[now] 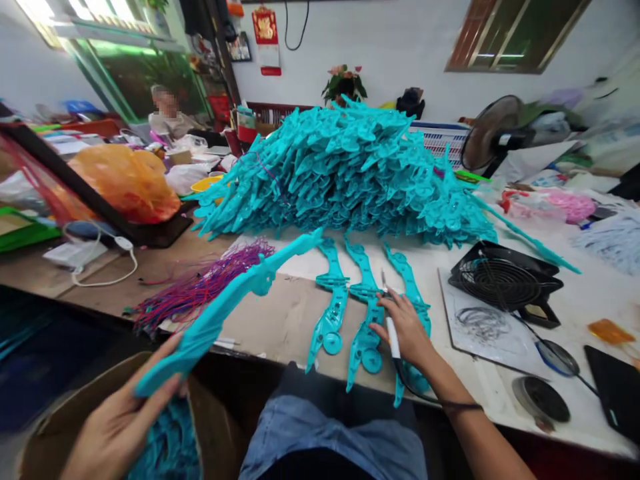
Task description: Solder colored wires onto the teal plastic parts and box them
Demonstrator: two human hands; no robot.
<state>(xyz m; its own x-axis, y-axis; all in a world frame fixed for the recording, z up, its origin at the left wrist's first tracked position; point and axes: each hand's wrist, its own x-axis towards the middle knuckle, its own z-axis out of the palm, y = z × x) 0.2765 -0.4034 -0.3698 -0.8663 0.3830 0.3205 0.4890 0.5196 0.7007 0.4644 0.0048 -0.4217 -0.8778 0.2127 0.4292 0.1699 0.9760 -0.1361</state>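
Note:
My left hand (130,407) is closed round one end of a long teal plastic shell piece (225,307), which slants up and away over an open cardboard box (210,413). More teal pieces (165,447) lie inside that box. In my right hand (407,330) is a soldering iron (393,339) with a white handle, its tip pointing away from me. That hand is over a row of three teal shells on the table: a left one (330,313), a middle one (369,327) and a right one (407,277), which it partly covers.
A large heap of teal pieces (350,173) fills the table's back. Red and purple wires (210,287) lie to the left. On the right are a black fan (500,280), a solder wire coil (483,327) and a round tin (543,400). A person (173,120) sits far left.

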